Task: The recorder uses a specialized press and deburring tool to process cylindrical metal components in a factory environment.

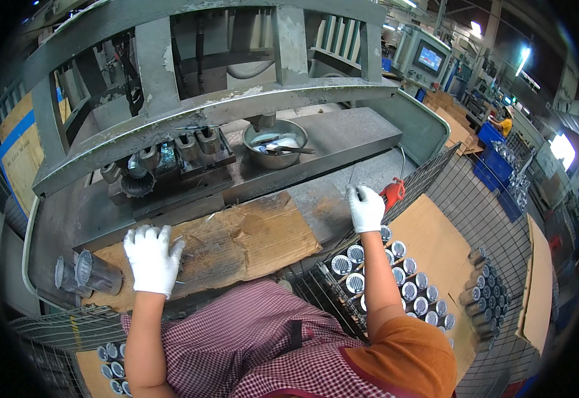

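Observation:
My left hand (151, 260), in a white glove, hovers over or rests on the left part of a worn wooden board (263, 235); its fingers are apart and nothing is in them. Beside it, two dark grey metal cups (101, 273) with ragged rims lie at the board's left end. Beyond the board's right end is my right hand (367, 209), also gloved in white. Its fingers are curled closed, and what they hold, if anything, is hidden. Just right of it sits a red-handled tool (393, 192) with a thin metal rod.
Ahead stands a grey press frame (203, 99) above a row of metal sockets (186, 147). A steel bowl (274, 159) with whitish liquid and a dark-handled utensil rests on the bed. To the right, a wire cage (435, 172) holds cardboard and several round-topped cylinders (409, 290). Far right, a person works.

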Tool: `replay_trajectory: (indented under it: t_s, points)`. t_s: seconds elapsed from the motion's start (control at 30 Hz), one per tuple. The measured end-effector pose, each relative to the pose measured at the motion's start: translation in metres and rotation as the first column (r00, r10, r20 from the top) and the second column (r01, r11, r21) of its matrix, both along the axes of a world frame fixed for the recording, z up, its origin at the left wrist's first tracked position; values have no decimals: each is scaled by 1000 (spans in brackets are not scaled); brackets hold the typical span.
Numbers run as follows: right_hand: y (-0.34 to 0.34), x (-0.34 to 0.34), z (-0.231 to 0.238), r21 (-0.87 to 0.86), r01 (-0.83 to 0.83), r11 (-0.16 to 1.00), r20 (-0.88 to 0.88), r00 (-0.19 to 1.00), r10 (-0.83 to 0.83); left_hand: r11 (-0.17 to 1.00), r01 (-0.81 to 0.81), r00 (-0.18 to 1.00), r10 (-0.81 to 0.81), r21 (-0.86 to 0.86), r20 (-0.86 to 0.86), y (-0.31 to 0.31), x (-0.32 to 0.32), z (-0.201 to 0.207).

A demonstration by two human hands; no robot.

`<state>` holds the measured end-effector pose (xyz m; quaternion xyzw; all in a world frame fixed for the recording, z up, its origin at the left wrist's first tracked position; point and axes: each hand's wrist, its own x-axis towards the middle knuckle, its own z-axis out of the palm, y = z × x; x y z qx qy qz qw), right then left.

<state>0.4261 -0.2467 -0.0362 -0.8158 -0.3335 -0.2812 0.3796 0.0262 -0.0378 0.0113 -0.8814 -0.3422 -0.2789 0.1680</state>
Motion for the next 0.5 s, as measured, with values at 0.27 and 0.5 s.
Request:
replay_trajectory:
  t_s: [0.27, 0.5]
  points:
    - [-1, 1, -5, -26, 16, 1000, -46, 999, -17, 999, -6, 1000, 5, -32, -20, 2, 2, -3]
    - [3, 1, 0, 0, 3, 1000, 0, 1000, -3, 999, 31, 999, -32, 45, 39, -3, 5, 8]
